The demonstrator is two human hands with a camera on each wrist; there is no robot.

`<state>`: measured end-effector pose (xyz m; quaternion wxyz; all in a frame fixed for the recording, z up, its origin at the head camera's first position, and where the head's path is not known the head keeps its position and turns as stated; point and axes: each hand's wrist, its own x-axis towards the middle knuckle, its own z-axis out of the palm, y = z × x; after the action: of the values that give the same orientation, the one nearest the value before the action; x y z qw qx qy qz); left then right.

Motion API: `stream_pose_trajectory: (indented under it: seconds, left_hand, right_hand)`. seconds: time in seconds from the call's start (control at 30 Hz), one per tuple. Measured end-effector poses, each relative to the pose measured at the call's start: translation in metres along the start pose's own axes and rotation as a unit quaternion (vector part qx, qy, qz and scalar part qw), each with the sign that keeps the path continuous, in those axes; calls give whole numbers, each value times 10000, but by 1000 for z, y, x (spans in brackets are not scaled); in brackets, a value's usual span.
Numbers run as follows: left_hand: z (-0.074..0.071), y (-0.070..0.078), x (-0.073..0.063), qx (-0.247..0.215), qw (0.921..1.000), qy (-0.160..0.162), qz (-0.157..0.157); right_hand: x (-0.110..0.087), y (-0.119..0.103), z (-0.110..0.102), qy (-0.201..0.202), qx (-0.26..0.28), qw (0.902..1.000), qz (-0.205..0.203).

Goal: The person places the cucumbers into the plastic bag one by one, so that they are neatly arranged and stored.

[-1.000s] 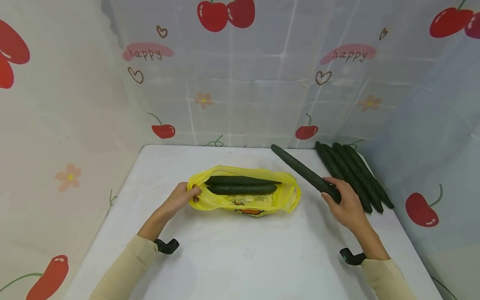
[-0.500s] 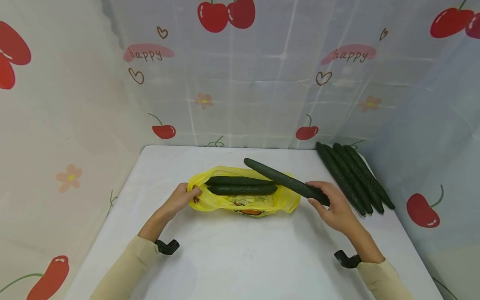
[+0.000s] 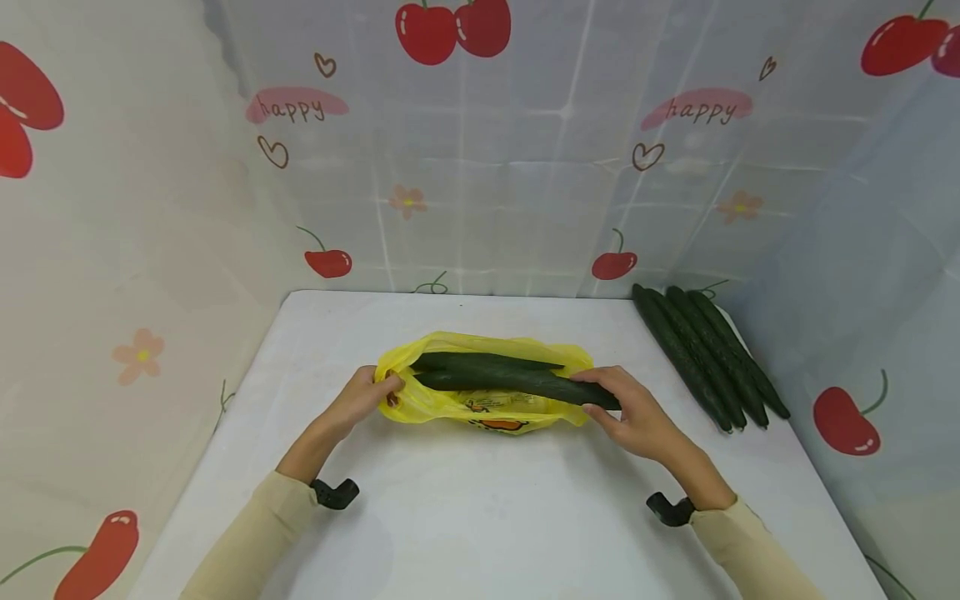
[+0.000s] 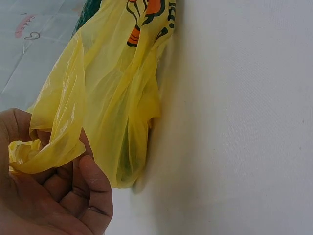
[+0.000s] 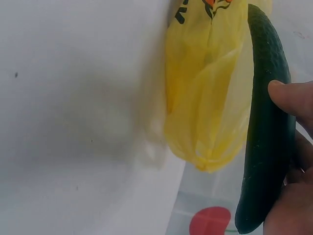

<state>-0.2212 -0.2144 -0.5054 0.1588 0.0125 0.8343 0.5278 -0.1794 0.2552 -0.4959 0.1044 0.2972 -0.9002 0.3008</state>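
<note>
held cucumber (image 3: 562, 387) moved leftward from right of yellow bag (image 3: 412, 409) to its opening, overlapping cucumbers inside (image 3: 468, 362); near end pinched between thumb and fingers of right hand (image 3: 636, 419). bag edge pinched as before by left hand (image 3: 363, 395). four cucumbers (image 3: 701, 354) left unmoved at far right of table (image 3: 480, 517).

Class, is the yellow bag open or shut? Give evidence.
Open: the yellow bag gapes upward, showing a cucumber inside; the left hand holds its rim.

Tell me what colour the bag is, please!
The bag is yellow, with orange and black printing; the left wrist view shows it best.
</note>
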Motion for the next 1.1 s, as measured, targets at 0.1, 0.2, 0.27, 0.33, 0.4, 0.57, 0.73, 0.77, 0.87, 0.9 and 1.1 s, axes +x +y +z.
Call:
stream_pose_trajectory:
  seconds: [0.1, 0.2, 0.27, 0.33, 0.4, 0.57, 0.73, 0.77, 0.87, 0.9, 1.1]
  left_hand:
    - [-1, 0, -1, -25, 10000, -8, 40]
    - [-1, 1, -1, -37, 10000, 16, 58]
    - [-1, 1, -2, -33, 10000, 40, 66]
    - [-1, 1, -2, -32, 9999, 80, 62]
    - [-1, 2, -3, -30, 9999, 83, 78]
    - [-1, 2, -2, -68, 9999, 34, 86]
    - [-1, 3, -3, -59, 9999, 56, 131]
    - [-1, 4, -3, -58, 9998, 61, 153]
    - [-1, 4, -3, -57, 9997, 83, 207]
    - [-1, 4, -3, -64, 9997, 88, 206]
    - [-1, 5, -3, -128, 9997, 52, 195]
  right_hand:
    - [7, 0, 6, -135, 98, 9998, -136]
    - [13, 1, 12, -310, 191, 9991, -201]
    - [17, 0, 16, -431, 221, 9986, -216]
    - [21, 0, 20, -541, 238, 9979, -264]
    - [26, -1, 23, -591, 207, 9974, -358]
    - [37, -4, 31, -597, 187, 9967, -519]
    - [44, -5, 38, -701, 228, 9960, -506]
    - [46, -5, 39, -740, 235, 9958, -482]
    - [50, -6, 43, -877, 235, 9951, -386]
    - [52, -6, 44, -930, 252, 9948, -333]
    - [62, -9, 54, -1257, 308, 9915, -147]
